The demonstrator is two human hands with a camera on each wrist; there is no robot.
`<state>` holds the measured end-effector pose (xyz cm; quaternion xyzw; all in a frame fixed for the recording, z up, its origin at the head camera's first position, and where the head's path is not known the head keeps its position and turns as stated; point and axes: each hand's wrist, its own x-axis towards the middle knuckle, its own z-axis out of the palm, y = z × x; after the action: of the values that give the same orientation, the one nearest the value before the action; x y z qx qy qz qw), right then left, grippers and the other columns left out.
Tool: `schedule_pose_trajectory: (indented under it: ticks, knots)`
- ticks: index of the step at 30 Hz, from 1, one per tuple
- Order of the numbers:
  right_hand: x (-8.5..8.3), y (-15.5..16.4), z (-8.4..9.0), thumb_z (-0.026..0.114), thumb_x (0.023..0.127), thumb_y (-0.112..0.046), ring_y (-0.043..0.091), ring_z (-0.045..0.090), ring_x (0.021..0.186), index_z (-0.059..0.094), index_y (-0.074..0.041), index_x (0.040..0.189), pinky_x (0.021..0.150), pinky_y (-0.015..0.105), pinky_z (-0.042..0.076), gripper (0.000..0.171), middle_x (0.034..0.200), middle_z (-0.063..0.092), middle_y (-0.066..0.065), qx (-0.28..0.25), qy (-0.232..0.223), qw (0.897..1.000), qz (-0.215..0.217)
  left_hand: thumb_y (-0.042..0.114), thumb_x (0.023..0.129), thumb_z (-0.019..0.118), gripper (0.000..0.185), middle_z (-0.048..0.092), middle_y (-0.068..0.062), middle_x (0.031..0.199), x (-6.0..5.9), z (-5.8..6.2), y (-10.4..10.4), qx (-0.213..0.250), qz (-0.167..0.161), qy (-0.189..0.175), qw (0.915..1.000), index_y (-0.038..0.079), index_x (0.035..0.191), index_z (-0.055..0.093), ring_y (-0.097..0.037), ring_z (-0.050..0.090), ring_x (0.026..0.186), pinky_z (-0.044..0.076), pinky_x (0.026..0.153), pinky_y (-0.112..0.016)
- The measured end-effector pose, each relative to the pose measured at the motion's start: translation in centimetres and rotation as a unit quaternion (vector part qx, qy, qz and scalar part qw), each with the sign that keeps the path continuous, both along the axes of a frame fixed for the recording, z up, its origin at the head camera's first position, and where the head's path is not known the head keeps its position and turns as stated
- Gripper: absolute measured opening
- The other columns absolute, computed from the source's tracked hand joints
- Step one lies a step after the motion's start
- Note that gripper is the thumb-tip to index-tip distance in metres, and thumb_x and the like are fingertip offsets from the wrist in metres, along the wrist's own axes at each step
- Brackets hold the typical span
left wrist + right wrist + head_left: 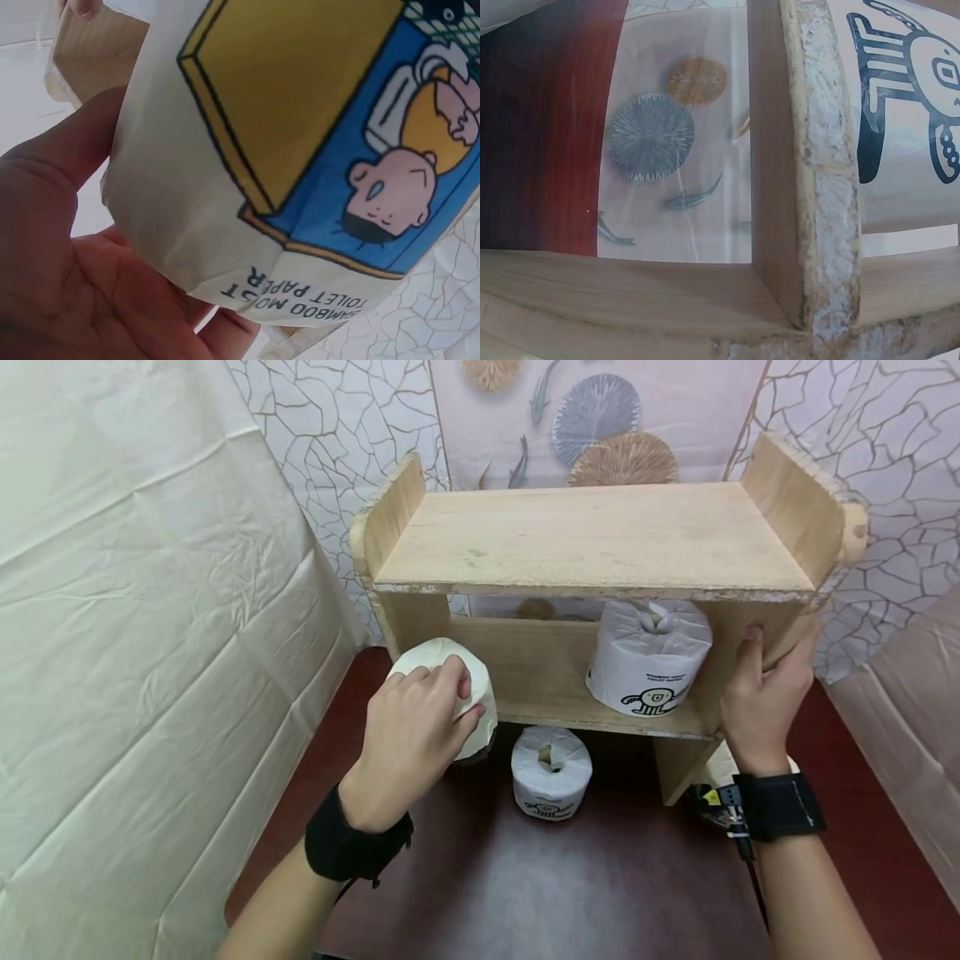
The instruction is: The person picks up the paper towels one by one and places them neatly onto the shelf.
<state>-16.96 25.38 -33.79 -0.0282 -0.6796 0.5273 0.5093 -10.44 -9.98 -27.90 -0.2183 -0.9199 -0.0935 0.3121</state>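
My left hand (417,727) reaches forward with the back turned up, fingers (450,681) curled and closed in a grip, thumb side toward the right; the wrist view shows my palm (67,285) open to the lens. My right hand (761,697) stands upright, fingers wrapped forward and clamped. Both forearms extend from below, each wrist wearing a black band (780,806).

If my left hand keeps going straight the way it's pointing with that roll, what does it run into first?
Most likely the wooden shelf: the left hand holds the toilet paper roll at the unit's left upright, level with the lower board. The roll would probably touch that upright or slide in past it; depth is unclear.
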Motion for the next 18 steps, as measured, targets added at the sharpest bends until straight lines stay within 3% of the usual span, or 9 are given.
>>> schedule_pose_trajectory:
  ticks: [11, 18]
  knots:
    - [0.2, -0.3, 0.3, 0.055, 0.103, -0.012, 0.012, 0.059, 0.104, 0.057, -0.010, 0.144, 0.092, 0.023, 0.043, 0.041, 0.113, 0.061, -0.010, -0.002, -0.003, 1.000, -0.006, 0.024, 0.087, 0.089, 0.030, 0.057, -0.001, 0.067, -2.1, -0.1, -0.1, -0.023, -0.015, -0.005, 0.9996, 0.014, 0.091, 0.061, -0.025, 0.063, 0.070, 0.045, 0.064, -0.037]
    - [-0.1, -0.1, 0.1, 0.055, 0.103, -0.011, 0.013, 0.060, 0.104, 0.057, -0.010, 0.145, 0.092, 0.023, 0.043, 0.041, 0.114, 0.063, -0.007, -0.002, 0.001, 1.000, -0.003, 0.025, 0.088, 0.089, 0.031, 0.061, -0.001, 0.072, -3.4, 0.2, -0.2, -0.035, -0.031, -0.022, 0.9986, 0.013, 0.094, 0.061, -0.027, 0.066, 0.080, 0.050, 0.077, -0.039]
